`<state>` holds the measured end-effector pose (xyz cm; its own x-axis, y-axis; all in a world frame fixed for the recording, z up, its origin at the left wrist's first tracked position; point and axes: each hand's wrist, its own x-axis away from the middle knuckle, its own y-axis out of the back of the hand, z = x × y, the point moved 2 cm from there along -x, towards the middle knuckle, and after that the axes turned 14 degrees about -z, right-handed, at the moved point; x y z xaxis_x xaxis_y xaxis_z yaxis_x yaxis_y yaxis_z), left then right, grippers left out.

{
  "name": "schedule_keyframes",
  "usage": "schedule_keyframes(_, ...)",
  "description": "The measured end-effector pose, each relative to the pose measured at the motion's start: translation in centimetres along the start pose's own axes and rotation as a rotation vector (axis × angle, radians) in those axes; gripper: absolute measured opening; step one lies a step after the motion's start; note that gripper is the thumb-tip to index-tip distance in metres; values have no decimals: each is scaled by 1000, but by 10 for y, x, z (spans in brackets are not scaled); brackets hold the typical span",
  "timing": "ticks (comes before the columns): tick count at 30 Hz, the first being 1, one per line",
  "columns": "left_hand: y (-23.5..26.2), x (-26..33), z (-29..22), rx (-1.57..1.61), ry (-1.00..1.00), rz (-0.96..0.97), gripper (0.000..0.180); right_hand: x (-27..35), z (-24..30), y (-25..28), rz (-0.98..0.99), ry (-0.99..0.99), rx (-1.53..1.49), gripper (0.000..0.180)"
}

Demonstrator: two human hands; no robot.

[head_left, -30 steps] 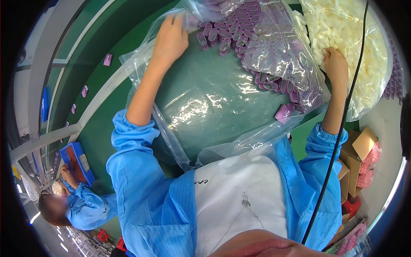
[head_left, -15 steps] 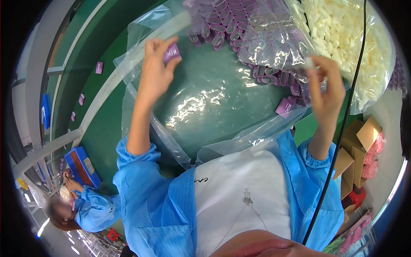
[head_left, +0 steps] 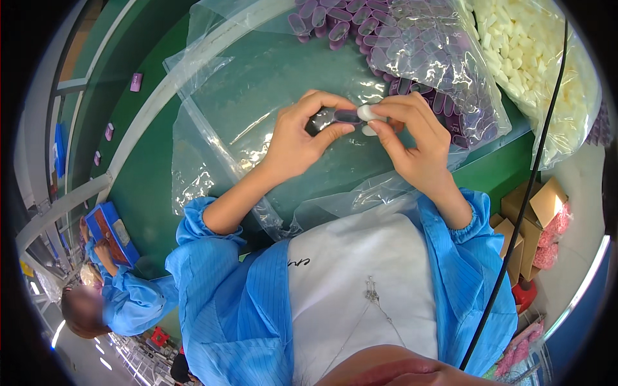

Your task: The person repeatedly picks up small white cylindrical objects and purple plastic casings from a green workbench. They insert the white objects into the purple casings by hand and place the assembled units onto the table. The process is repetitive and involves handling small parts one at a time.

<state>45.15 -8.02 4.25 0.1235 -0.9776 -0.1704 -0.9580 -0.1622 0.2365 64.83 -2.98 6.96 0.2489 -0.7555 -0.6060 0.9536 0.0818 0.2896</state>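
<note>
Over the clear plastic sheet (head_left: pixel 257 83), my left hand (head_left: pixel 296 135) pinches a purple oval casing (head_left: pixel 347 116) between thumb and fingertips, its open end facing right. My right hand (head_left: pixel 417 143) is closed on a white oval piece (head_left: pixel 368 113), held right at that open end. Another small white piece (head_left: pixel 369 130) shows below it by the right thumb. Whether the white piece has entered the casing I cannot tell. Beyond my hands lie many purple casings (head_left: pixel 338 29), partly under clear film. A clear bag (head_left: pixel 553 138) of white oval pieces (head_left: pixel 508 48) lies at the far right.
A black cable (head_left: pixel 515 238) hangs down the right side, near cardboard boxes (head_left: pixel 547 202). Several loose purple casings (head_left: pixel 136 82) lie on the green surface at left, beyond a pale curved rail (head_left: pixel 138 145). A co-worker in blue (head_left: pixel 138 299) reaches into a blue tray (head_left: pixel 125 238).
My hands have come together in the middle. The left brought its purple casing rightward; the right moved left from beside the film-covered casings with the white piece. My view has shifted slightly.
</note>
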Motion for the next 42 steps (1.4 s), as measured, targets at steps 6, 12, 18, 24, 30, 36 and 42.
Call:
schedule_keyframes(6, -9, 2, -2, -65, 0, -106, 26, 4, -5, -12, 94, 202, 18, 27)
schedule_keyframes(12, -8, 1, -2, -109, -50, -107, 27, 1, 1, -21, 124, 222, 92, 26)
schedule_keyframes(18, -8, 2, 1, -112, -57, -116, 27, -3, 3, -20, 192, 177, 60, 25)
schedule_keyframes(24, -7, 2, 3, -100, -64, -112, 27, -12, 0, -3, 266, 179, 25, 32)
schedule_keyframes(30, -8, 1, 1, -104, -73, -102, 28, -8, -8, -5, 218, 292, 54, 31)
schedule_keyframes(36, -7, 1, 2, -102, -69, -100, 28, 0, -13, -5, 214, 372, 68, 30)
schedule_keyframes(42, -6, 1, 2, -101, -63, -98, 28, 6, -19, -4, 192, 452, 78, 33)
